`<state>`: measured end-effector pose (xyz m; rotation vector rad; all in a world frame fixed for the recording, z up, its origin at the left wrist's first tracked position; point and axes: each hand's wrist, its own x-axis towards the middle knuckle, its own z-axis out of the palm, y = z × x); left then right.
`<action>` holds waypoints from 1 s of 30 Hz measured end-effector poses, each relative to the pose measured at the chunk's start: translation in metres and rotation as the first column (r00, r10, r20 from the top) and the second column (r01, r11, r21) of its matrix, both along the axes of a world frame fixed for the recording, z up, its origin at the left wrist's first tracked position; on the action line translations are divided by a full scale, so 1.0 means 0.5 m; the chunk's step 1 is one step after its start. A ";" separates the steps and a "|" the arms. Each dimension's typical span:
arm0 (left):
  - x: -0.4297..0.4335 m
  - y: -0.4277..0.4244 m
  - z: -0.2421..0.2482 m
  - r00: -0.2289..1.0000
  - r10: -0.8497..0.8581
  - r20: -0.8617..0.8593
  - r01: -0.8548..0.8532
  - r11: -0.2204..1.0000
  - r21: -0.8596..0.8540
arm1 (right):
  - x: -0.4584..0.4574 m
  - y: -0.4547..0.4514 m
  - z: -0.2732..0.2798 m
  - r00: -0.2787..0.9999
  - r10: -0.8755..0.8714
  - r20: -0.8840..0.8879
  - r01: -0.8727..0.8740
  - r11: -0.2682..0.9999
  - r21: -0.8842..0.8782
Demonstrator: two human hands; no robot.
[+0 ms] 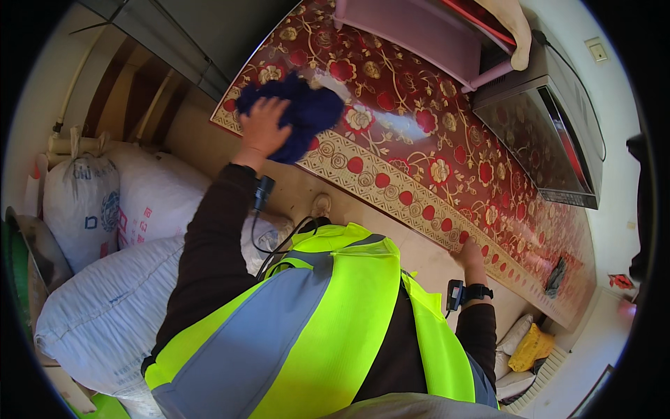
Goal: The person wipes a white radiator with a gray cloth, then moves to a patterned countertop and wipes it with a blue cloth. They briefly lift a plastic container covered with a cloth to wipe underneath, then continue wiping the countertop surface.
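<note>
My left hand lies palm down, fingers slightly spread, on a bunched dark blue cloth. The cloth rests on the near left part of a table with a glossy red, gold-flowered cover, and part of it hangs over the patterned border. My right hand touches the table's near edge farther right; its fingers are partly hidden, so its hold is unclear. Small devices with cables are strapped at both wrists.
A microwave oven and a pink rack stand on the table's far side. A dark crumpled item lies at its right end. Stuffed woven sacks crowd the left. A yellow bag lies low at right, near a radiator.
</note>
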<state>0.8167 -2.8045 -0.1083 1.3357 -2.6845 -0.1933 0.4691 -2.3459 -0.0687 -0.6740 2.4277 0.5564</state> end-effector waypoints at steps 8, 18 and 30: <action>0.036 -0.148 -0.045 0.934 0.339 -0.112 -0.349 0.933 -0.085 | -0.021 0.004 -0.049 0.998 0.038 0.040 -0.036 0.998 -0.053; -0.061 0.063 0.015 0.980 0.163 -0.115 -0.160 0.986 0.038 | -0.033 -0.022 -0.048 0.998 -0.022 0.066 0.018 0.998 0.063; -0.047 0.067 0.002 0.990 -0.063 -0.127 0.061 0.998 -0.021 | -0.045 -0.022 -0.066 0.999 0.018 0.041 -0.021 0.997 0.072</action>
